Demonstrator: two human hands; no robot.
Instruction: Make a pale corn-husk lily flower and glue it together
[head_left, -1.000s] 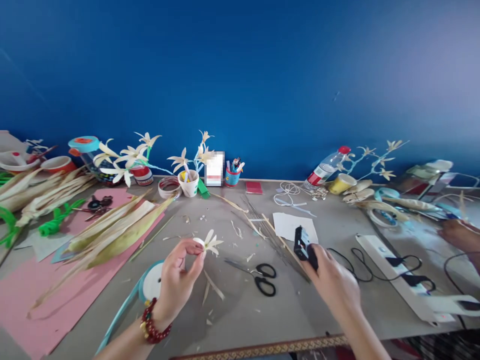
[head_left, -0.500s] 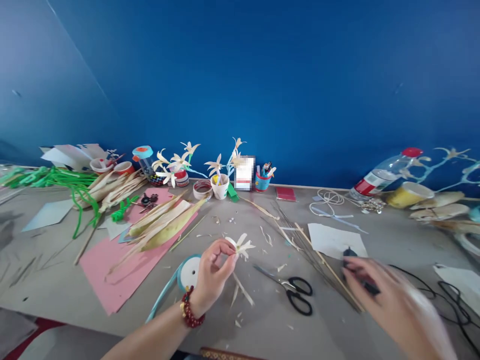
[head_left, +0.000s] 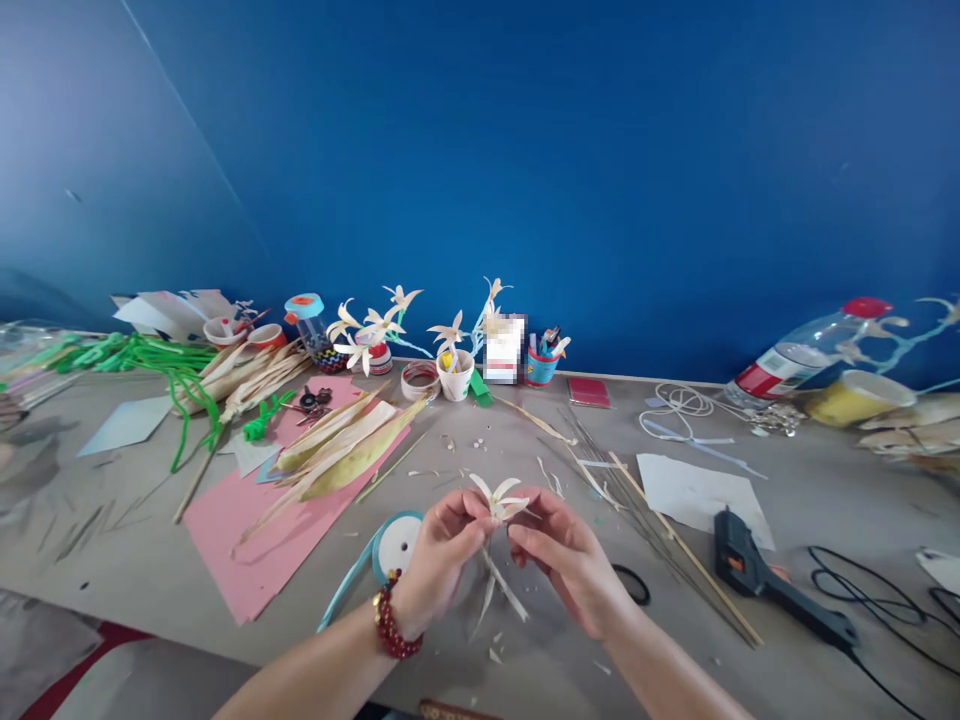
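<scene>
A white flower with narrow pointed petals, seemingly of dried husk (head_left: pixel 499 498), is between my two hands above the grey table. My left hand (head_left: pixel 444 550), with a beaded bracelet at the wrist, pinches it at the base from the left. My right hand (head_left: pixel 566 558) has its fingertips on the petals at the right side, thumb and fingers bent together. Cut husk strips (head_left: pixel 501 580) lie below the flower. A roll of light blue tape (head_left: pixel 401 545) is beside my left wrist. My right hand hides most of the scissors, leaving part of a black handle (head_left: pixel 634 585) visible.
At right a black glue gun (head_left: pixel 776 580) lies with its cable, by a white paper sheet (head_left: pixel 694 490). Thin wires and a stick (head_left: pixel 686 550) cross the table. Pink paper (head_left: pixel 247 550) bears husks at left. Finished flowers stand in a cup (head_left: pixel 455 378) near the blue wall.
My right hand has let go of the glue gun, leaving it on the table, and has come left to the flower. My left hand still holds the flower. The view has shifted slightly.
</scene>
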